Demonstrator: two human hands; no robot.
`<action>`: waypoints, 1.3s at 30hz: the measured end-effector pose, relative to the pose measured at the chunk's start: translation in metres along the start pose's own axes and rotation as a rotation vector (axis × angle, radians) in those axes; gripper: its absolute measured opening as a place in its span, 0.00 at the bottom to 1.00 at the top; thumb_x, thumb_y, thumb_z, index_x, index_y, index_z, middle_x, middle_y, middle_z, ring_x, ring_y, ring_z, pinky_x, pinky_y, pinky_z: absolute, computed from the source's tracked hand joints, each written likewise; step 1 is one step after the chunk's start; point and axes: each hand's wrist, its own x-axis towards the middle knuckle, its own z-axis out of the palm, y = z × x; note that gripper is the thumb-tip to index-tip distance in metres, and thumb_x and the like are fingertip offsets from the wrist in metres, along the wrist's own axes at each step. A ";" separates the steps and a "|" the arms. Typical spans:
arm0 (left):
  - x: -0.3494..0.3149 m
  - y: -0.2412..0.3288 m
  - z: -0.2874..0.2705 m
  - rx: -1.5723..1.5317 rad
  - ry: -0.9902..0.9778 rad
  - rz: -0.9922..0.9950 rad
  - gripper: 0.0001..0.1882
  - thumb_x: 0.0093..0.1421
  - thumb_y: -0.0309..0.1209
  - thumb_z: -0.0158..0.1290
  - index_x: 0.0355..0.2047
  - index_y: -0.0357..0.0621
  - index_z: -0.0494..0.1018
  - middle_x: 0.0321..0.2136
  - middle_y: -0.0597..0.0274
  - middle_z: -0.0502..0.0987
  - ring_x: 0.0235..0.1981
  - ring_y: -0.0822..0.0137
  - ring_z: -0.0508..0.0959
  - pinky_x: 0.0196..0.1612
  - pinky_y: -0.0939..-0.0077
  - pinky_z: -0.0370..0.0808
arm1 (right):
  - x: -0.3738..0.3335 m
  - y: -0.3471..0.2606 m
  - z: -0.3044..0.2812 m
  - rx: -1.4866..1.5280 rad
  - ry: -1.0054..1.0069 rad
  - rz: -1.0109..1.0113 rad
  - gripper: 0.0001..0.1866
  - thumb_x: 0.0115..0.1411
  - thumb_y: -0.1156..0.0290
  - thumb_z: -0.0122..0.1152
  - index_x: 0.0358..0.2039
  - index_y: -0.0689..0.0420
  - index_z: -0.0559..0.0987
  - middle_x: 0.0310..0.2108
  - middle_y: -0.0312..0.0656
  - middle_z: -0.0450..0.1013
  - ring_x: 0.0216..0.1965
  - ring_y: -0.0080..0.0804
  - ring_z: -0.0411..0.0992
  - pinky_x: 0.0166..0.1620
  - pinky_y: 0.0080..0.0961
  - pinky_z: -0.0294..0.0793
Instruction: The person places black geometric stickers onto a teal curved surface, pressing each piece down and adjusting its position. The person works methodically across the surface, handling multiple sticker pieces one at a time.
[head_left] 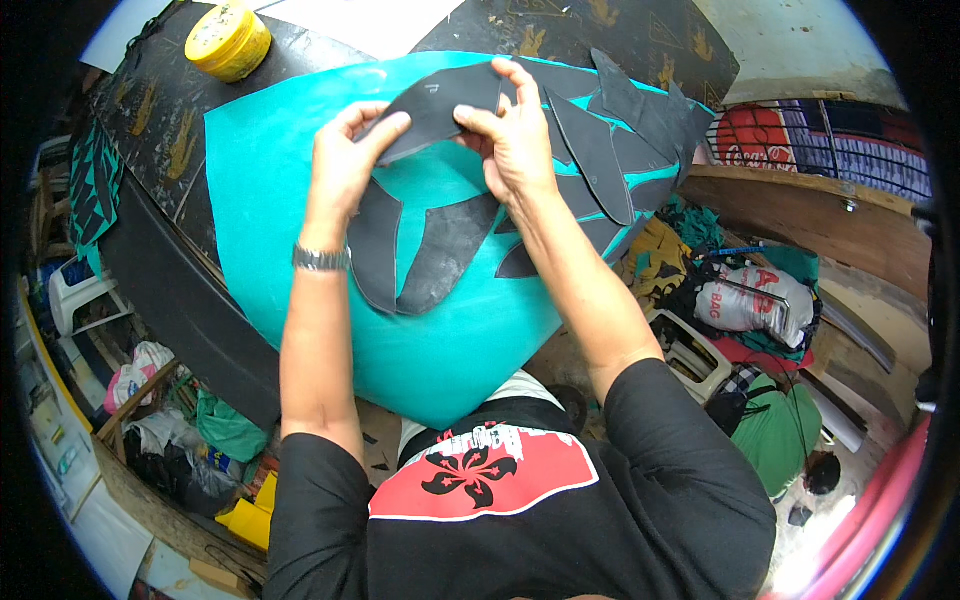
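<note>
A curved black cut panel [436, 108] is held up in both hands above a large teal sheet [270, 190]. My left hand [345, 150] pinches the panel's left end, thumb on top. At its right end, my right hand [510, 130] grips it between thumb and fingers. Just below lie two more black panels, a curved one [374, 245] on the left and a broader one [448, 250] beside it, both flat on the teal sheet. Several other black pieces [592, 155] overlap on the sheet to the right of my right hand. The sheet drapes over the table's near edge.
A yellow tub [228, 42] stands on the dark table [150, 130] at the far left, near a white sheet [370, 22]. Bags and scraps [190, 430] pile up at the lower left. On the right are a wire rack [830, 145], a white bag [750, 302] and a plastic stool [690, 355].
</note>
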 end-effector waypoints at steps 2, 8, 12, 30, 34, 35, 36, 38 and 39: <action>0.025 0.000 -0.007 0.140 -0.019 0.104 0.17 0.61 0.36 0.62 0.45 0.37 0.80 0.34 0.67 0.80 0.33 0.79 0.76 0.34 0.84 0.71 | 0.028 0.001 -0.002 -0.055 -0.056 -0.103 0.41 0.49 0.87 0.67 0.62 0.52 0.61 0.32 0.36 0.72 0.33 0.26 0.76 0.32 0.23 0.78; 0.078 -0.013 -0.014 0.184 -0.145 0.136 0.18 0.59 0.34 0.63 0.46 0.35 0.80 0.39 0.60 0.83 0.39 0.73 0.79 0.45 0.78 0.75 | 0.101 -0.009 -0.036 -0.596 -0.053 -0.255 0.31 0.50 0.79 0.65 0.57 0.55 0.72 0.27 0.37 0.74 0.31 0.27 0.73 0.37 0.23 0.71; 0.090 -0.026 -0.014 0.213 -0.135 0.152 0.19 0.58 0.37 0.65 0.45 0.37 0.81 0.39 0.59 0.83 0.39 0.72 0.80 0.47 0.77 0.75 | 0.104 -0.007 -0.049 -0.602 -0.062 -0.329 0.39 0.44 0.84 0.69 0.60 0.56 0.72 0.19 0.32 0.72 0.24 0.15 0.69 0.30 0.15 0.69; 0.073 -0.065 -0.049 0.157 -0.015 0.394 0.10 0.61 0.22 0.60 0.43 0.37 0.79 0.39 0.67 0.79 0.40 0.78 0.77 0.47 0.84 0.74 | 0.043 -0.045 -0.198 -1.790 0.583 -0.126 0.41 0.66 0.38 0.42 0.71 0.53 0.56 0.73 0.58 0.42 0.74 0.57 0.34 0.70 0.62 0.31; 0.063 -0.072 -0.077 0.199 0.052 0.383 0.10 0.62 0.22 0.59 0.44 0.37 0.79 0.41 0.67 0.79 0.42 0.77 0.77 0.49 0.83 0.74 | 0.052 -0.021 -0.160 -1.753 0.467 -0.294 0.41 0.66 0.39 0.43 0.70 0.53 0.57 0.73 0.58 0.43 0.74 0.56 0.35 0.70 0.63 0.30; 0.060 -0.074 -0.084 0.196 0.061 0.386 0.10 0.63 0.22 0.59 0.44 0.37 0.79 0.41 0.66 0.79 0.42 0.77 0.77 0.50 0.82 0.74 | 0.053 -0.016 -0.151 -1.736 0.437 -0.340 0.40 0.66 0.39 0.44 0.70 0.53 0.58 0.73 0.58 0.43 0.74 0.56 0.35 0.70 0.63 0.31; 0.056 -0.077 -0.093 0.189 0.076 0.360 0.10 0.63 0.23 0.59 0.44 0.37 0.79 0.41 0.66 0.79 0.42 0.77 0.77 0.50 0.82 0.73 | 0.054 -0.011 -0.143 -1.732 0.422 -0.353 0.40 0.66 0.40 0.45 0.70 0.53 0.59 0.72 0.58 0.45 0.74 0.56 0.37 0.70 0.63 0.32; 0.046 -0.081 -0.113 0.214 0.126 0.352 0.09 0.63 0.23 0.59 0.44 0.37 0.79 0.41 0.66 0.79 0.42 0.76 0.77 0.50 0.82 0.73 | 0.052 -0.001 -0.125 -1.702 0.381 -0.391 0.38 0.67 0.41 0.45 0.69 0.51 0.60 0.72 0.55 0.47 0.74 0.54 0.39 0.70 0.62 0.32; 0.040 -0.083 -0.125 0.242 0.153 0.354 0.09 0.63 0.23 0.59 0.44 0.37 0.79 0.41 0.66 0.79 0.42 0.76 0.77 0.50 0.82 0.73 | 0.049 0.005 -0.113 -1.714 0.402 -0.481 0.35 0.66 0.45 0.50 0.67 0.53 0.63 0.69 0.54 0.54 0.71 0.53 0.46 0.69 0.61 0.37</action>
